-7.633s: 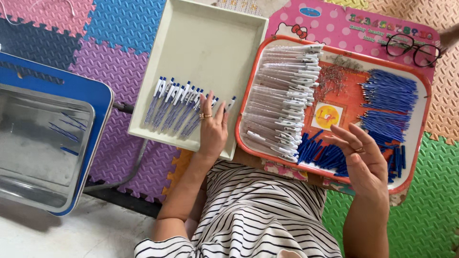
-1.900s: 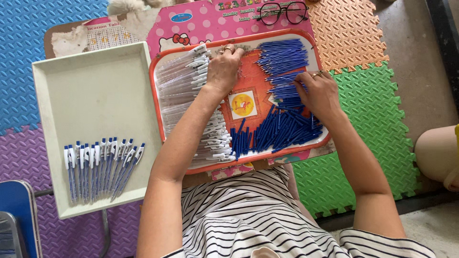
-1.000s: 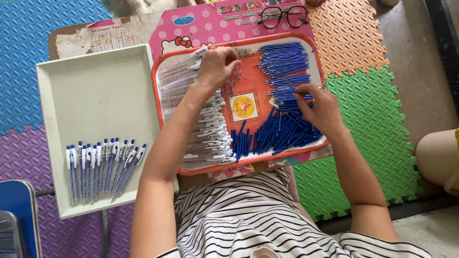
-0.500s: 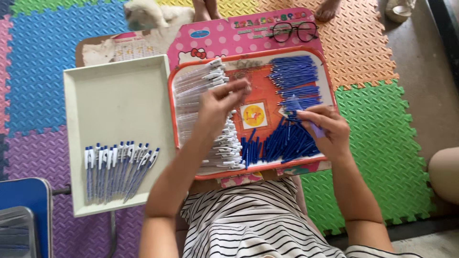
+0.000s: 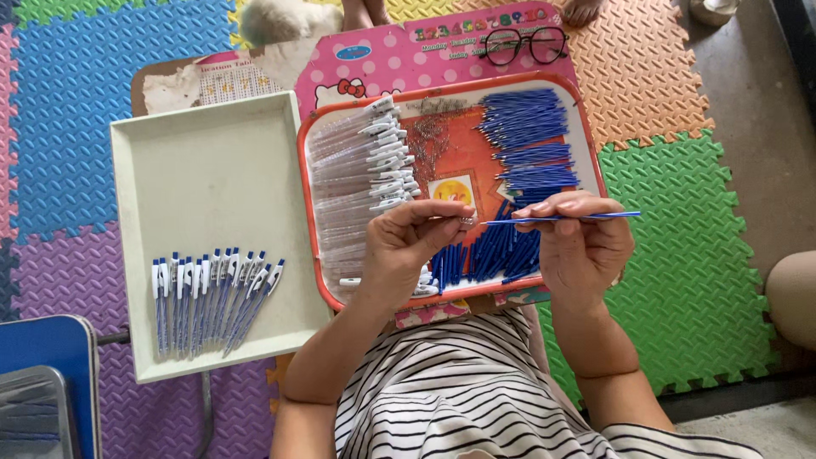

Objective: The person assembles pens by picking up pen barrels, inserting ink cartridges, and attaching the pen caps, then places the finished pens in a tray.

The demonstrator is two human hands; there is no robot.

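Note:
My right hand (image 5: 582,246) pinches a thin blue pen refill (image 5: 561,218) held level above the orange tray (image 5: 586,144). My left hand (image 5: 408,246) is closed by the refill's left tip, its fingertips pinched on a small spring (image 5: 467,221) that is hard to make out. In the tray lie clear pen barrels with white clips (image 5: 361,183) on the left, blue refills (image 5: 527,136) on the right, blue pen parts (image 5: 484,255) at the front and a pile of small springs (image 5: 432,136) in the middle.
A cream tray (image 5: 212,153) at the left holds a row of several finished blue-and-white pens (image 5: 212,293). Black glasses (image 5: 525,44) lie on the pink board (image 5: 399,59). Coloured foam mats cover the floor. A blue-rimmed bin (image 5: 42,399) stands at the lower left. A white furry animal (image 5: 276,17) sits at the top.
Both hands have lifted off the orange tray and come together. My right hand has picked up a blue refill, and my left hand has left the clear barrels to meet its tip.

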